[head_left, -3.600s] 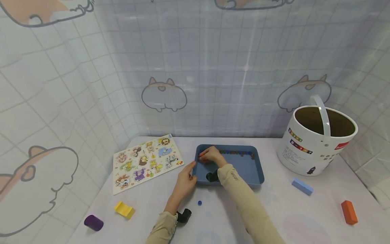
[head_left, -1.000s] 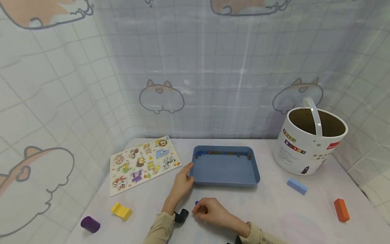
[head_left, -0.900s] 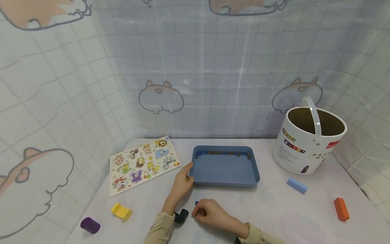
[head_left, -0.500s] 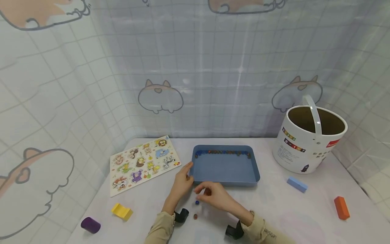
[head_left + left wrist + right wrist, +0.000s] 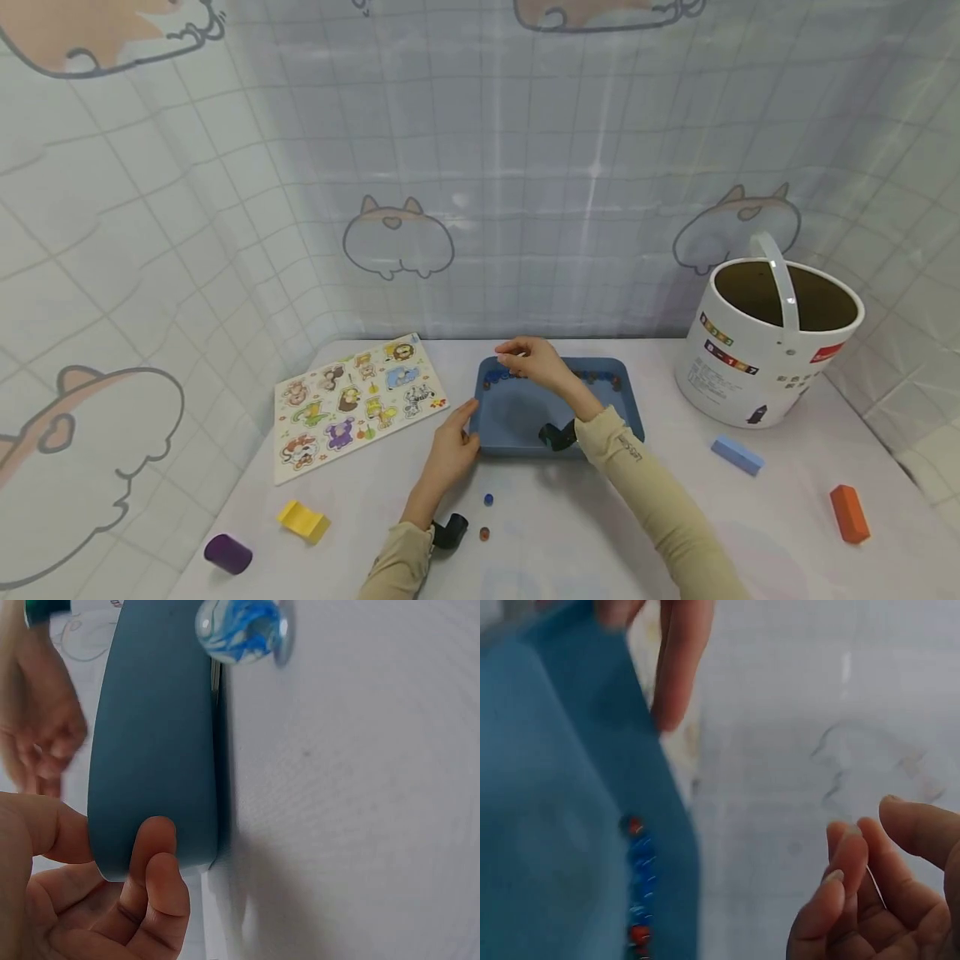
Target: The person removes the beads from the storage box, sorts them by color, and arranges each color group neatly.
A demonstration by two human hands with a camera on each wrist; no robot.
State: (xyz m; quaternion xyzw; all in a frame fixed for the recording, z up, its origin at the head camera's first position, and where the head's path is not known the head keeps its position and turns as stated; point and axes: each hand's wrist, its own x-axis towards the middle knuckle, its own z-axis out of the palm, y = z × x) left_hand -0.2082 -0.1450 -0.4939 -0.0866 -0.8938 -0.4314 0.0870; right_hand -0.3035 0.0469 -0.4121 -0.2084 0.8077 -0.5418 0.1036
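The blue tray (image 5: 558, 454) holds a row of small glass marbles (image 5: 641, 881), blue and reddish-brown, along its far wall. My left hand (image 5: 450, 450) grips the tray's near left corner, its fingers (image 5: 156, 836) against the outer wall. Above the tray's far left part hovers my right hand (image 5: 538, 364), thumb apart from loosely bent fingers; nothing shows between them in the right wrist view. In front of the tray lie a blue swirled marble (image 5: 488, 500) and a brown marble (image 5: 484, 533), apart from each other. Some marbles in the row are hidden behind my right hand.
An animal picture puzzle board (image 5: 360, 408) lies left of the tray. A yellow block (image 5: 303, 522) and a purple cylinder (image 5: 228, 554) sit at the near left. To the right stand a white bucket (image 5: 750, 375), a blue block (image 5: 738, 455) and an orange block (image 5: 850, 514).
My right hand came from the tray to the tabletop, left the brown marble near the blue one, then moved back up over the tray. The left hand stayed at the tray corner.
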